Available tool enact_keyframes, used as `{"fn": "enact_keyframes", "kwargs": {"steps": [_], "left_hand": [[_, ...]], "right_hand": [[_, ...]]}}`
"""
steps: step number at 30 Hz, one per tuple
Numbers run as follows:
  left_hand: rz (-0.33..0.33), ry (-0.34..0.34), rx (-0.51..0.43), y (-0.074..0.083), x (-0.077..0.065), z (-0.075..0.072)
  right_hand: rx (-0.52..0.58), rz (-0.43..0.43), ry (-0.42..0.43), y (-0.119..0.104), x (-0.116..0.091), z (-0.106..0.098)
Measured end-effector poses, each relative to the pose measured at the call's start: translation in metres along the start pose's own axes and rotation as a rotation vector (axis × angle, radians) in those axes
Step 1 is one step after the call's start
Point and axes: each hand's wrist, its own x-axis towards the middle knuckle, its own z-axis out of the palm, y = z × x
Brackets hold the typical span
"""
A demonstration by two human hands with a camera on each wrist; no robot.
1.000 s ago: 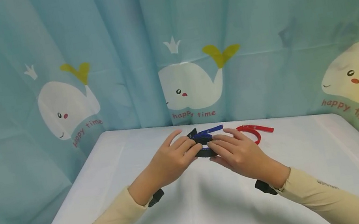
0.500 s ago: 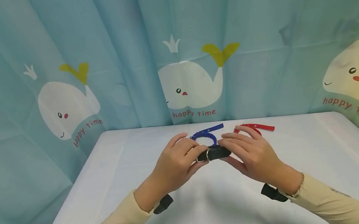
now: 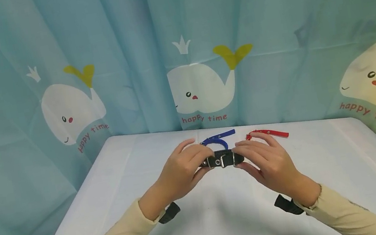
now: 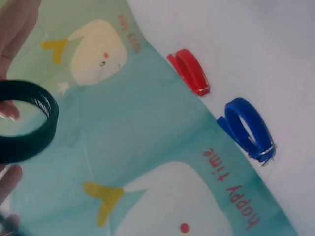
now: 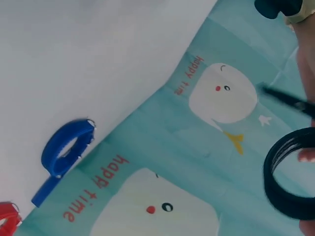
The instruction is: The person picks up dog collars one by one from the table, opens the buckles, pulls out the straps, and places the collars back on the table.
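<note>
Both hands hold a black buckled collar [image 3: 228, 158] raised before the person, its metal buckle and an eyelet facing the head camera. My left hand [image 3: 182, 171] pinches its left side, thumb below and fingers on top. Its right side is gripped by my right hand [image 3: 271, 163] in the same way. From the left wrist the black collar [image 4: 49, 135] shows as a closed loop at the left edge. A dark strap end [image 5: 288, 100] sticks out above the loop in the right wrist view. Fingers hide parts of the band.
A blue collar [image 3: 228, 133] lies looped near the table's back edge, just beyond the hands. To its right lies a red collar [image 3: 277, 133], partly hidden by right fingers in the head view. A whale-print curtain [image 3: 136, 80] hangs behind the white table [image 3: 208, 231].
The black collar has been turned so its buckle faces the head camera. Both hands have shifted slightly right, uncovering more of the blue collar; the right hand now overlaps the red one.
</note>
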Motion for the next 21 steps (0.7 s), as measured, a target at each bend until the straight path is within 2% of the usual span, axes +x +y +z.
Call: {"fn": "enact_keyframes", "kwargs": {"steps": [3,9,14,21], "left_hand": [[0.023,-0.006,0.007,0.003,0.001,-0.001],[0.029,-0.021,0.091,0.013,0.008,-0.001],[0.027,-0.055,0.117,0.018,0.011,-0.001],[0.027,-0.027,0.148,0.021,0.014,-0.001]], "right_hand": [[0.016,0.006,-0.02,0.0,-0.003,0.0],[0.069,0.003,-0.015,-0.003,0.001,0.001],[0.054,0.008,-0.03,-0.006,0.005,0.002],[0.069,0.029,-0.058,-0.009,0.004,0.001]]}}
